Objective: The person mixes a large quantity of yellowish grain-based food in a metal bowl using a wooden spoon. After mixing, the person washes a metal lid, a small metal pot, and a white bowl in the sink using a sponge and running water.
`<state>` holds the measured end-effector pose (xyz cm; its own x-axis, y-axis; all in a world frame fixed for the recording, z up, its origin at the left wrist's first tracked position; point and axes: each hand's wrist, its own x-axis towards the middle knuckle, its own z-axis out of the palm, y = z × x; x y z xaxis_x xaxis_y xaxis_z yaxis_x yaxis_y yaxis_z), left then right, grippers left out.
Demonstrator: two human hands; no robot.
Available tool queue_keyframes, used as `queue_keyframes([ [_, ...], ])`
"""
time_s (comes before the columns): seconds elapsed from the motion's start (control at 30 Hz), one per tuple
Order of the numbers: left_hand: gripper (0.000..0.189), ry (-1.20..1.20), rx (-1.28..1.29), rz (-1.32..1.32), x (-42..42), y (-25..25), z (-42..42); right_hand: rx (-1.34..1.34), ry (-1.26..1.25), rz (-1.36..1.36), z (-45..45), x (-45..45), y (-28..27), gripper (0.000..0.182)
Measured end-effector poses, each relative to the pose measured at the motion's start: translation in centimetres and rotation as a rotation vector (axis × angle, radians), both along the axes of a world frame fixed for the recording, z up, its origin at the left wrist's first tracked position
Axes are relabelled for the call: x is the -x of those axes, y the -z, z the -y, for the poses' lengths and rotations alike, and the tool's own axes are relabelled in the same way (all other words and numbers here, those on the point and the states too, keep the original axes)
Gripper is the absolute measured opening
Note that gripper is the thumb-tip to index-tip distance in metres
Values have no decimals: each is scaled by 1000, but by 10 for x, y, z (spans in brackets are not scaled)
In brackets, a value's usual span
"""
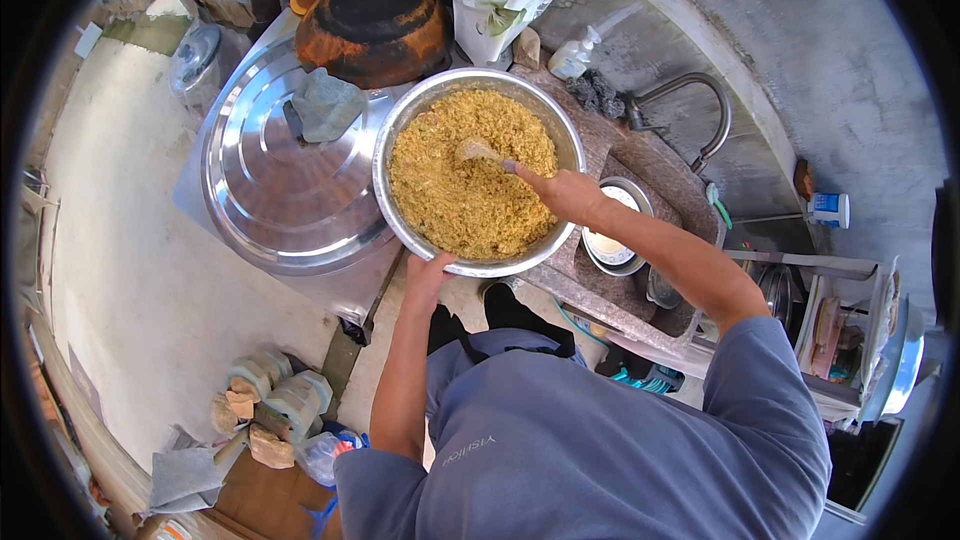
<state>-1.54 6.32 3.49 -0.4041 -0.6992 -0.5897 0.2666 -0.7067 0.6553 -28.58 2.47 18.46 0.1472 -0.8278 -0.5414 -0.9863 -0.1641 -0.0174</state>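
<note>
A wide metal basin (568, 142) holds a yellow, crumbly food mixture (465, 202). My right hand (568, 193) grips the handle of a spoon or rice paddle (478, 151), whose head rests in the mixture near the middle. At the basin's near rim, my left hand (429, 274) is closed on the edge, with its fingers partly hidden beneath.
Left of the basin lies a large metal lid (255, 165) bearing a stone (327, 105); a blackened pan (373, 30) is behind. A stone sink (675, 202) with a curved faucet (720, 101) and a bowl (611, 240) stands right. A soap bottle (572, 56) is near the wall.
</note>
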Motion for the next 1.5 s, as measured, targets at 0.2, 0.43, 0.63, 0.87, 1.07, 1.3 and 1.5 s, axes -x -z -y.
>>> queue_keyframes([
  [0.2,39,-42,-16,-1,-6,15,-4,-115,-226,-18,-21,19,-43,63],
  [0.43,39,-80,-1,-25,2,11,-3,22,100,18,-2,3,12,58],
  [0.63,38,-77,-28,10,-1,10,-3,67,88,164,-62,23,-30,56],
  [0.87,36,-145,-59,39,4,6,-8,175,149,255,-147,30,-50,60],
  [1.07,32,-102,-41,71,6,2,-5,197,301,228,-86,-2,56,55],
  [1.3,33,-106,-46,86,7,10,0,215,421,420,-37,4,25,47],
  [1.5,38,-106,-44,59,5,9,-4,-55,377,340,-115,12,-68,50],
])
